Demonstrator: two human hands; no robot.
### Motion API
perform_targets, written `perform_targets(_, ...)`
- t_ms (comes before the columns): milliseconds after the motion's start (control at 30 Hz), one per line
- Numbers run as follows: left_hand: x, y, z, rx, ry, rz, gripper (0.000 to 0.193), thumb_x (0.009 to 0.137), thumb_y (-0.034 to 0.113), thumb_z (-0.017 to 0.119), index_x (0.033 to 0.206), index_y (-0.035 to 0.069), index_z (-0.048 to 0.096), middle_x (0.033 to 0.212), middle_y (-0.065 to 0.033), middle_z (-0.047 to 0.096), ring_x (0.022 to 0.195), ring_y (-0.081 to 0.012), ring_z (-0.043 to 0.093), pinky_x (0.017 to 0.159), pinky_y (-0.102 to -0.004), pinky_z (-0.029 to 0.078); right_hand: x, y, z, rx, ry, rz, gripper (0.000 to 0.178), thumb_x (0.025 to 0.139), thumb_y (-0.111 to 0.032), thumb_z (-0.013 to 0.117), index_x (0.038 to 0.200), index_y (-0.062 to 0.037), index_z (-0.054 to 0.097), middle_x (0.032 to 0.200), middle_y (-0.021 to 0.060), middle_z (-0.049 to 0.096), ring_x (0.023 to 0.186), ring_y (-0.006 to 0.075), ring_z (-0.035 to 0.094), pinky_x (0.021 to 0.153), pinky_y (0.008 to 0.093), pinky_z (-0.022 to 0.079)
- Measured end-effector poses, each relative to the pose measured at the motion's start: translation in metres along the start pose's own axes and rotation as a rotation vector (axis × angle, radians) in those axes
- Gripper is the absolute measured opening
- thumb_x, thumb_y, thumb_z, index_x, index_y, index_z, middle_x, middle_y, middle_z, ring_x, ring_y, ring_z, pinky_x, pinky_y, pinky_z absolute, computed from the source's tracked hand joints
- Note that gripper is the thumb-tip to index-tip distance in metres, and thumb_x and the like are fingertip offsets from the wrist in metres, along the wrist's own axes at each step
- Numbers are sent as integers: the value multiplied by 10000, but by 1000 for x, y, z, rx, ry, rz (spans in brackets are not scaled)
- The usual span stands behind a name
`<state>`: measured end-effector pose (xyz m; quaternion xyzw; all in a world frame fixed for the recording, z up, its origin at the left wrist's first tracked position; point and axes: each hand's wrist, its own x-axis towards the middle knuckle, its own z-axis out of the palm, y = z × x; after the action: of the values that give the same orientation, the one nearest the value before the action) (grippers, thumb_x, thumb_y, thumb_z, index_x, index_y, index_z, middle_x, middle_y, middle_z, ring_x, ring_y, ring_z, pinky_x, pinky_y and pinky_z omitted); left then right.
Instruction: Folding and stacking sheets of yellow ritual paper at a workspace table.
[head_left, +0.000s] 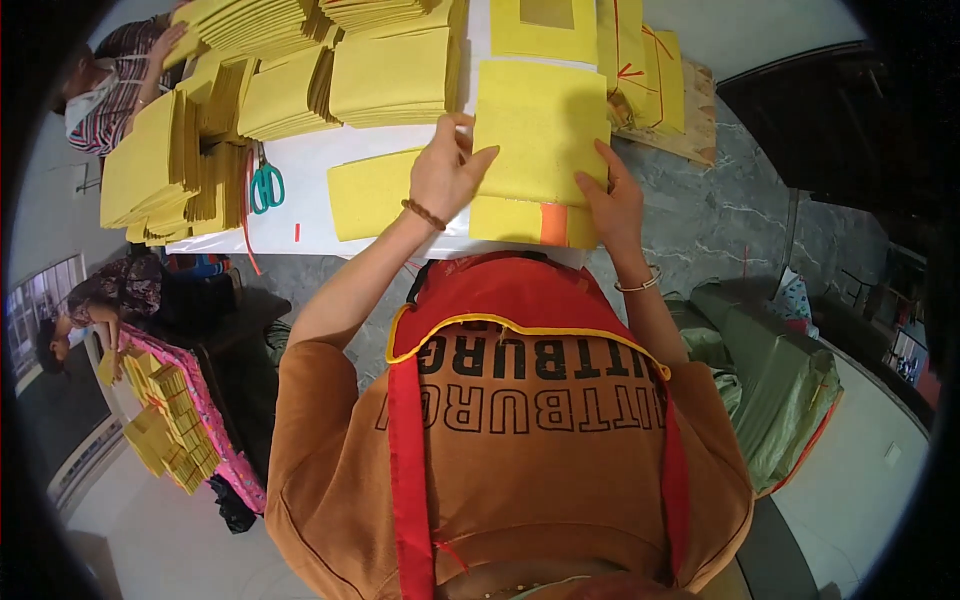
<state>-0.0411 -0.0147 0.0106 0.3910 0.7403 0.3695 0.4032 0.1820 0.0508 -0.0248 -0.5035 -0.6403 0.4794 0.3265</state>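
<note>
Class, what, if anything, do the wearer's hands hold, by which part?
Yellow paper: left hand at its left edge, right hand at its right; whether pinched or steadied, unclear.

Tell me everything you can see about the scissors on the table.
The scissors lie on the white tabletop beside yellow stacks, near a red strip. Their two teal loop handles look plastic and face the near edge; the slimmer blades point away, their opening too small to judge. Nobody is holding them.
</note>
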Motion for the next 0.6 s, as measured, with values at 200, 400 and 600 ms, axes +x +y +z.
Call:
perform_targets(200,-25,14,26,762,-133,1023,628,830,444,556,1327,99,392,1366,-138,392,1265,-318,355,1017,-466,295,-1,-8,-1,13,-23,74,491,777,-135,651,1244,-50,525,1051,166,643,948,205,622,804,311,471)
perform_targets(400,-27,-12,35,876,-237,937,750,823,556,498,1377,79,330,1441,-133,295,1347,-290,237,1082,-475,189,-6,-23,-4,-207,-28,-32,476,785,-138,636,1239,-53,522,1134,180,587,1005,257,589,836,334,450)
perform_targets(600,-25,-17,37,837,-224,945,746,824,551,502,1373,75,335,1440,-133,295,1352,-288,225,1084,-473,186,-47,-8,-10,-804,-73,-558,505,850,-298,570,1290,-73,464,1399,117,372,1285,279,353,1019,550,212)
